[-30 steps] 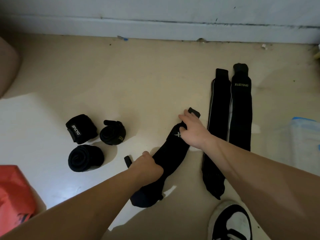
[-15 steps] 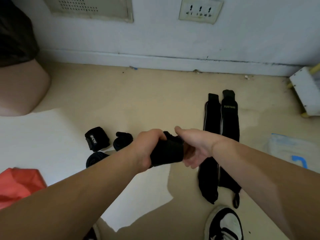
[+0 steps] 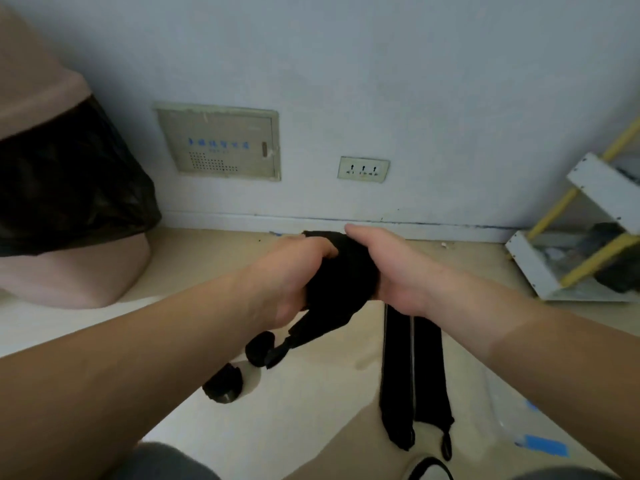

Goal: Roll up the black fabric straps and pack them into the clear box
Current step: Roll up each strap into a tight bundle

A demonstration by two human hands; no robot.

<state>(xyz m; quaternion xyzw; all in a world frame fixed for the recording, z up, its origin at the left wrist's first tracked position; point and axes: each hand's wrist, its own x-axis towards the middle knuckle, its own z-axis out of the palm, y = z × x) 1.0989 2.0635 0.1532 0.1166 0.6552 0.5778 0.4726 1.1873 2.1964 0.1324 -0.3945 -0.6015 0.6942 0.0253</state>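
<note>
Over flat straps [image 3: 412, 375], left hand [image 3: 291, 275] and right hand [image 3: 394, 275] fingers grasping half-rolled strap [image 3: 341, 282], rolled straps [image 3: 223, 381] nearby

This looks like a room in a home or flat. A pale painted wall [image 3: 381, 81] meets a scuffed skirting board [image 3: 225, 220], with a triple power socket [image 3: 363, 169] and a recessed wiring panel [image 3: 218, 143] set low. On the beige floor [image 3: 311, 403] stand a pink bin [image 3: 69, 282] lined with a black bag [image 3: 69, 181] and a white-and-yellow shelf rack [image 3: 540, 268].
</note>
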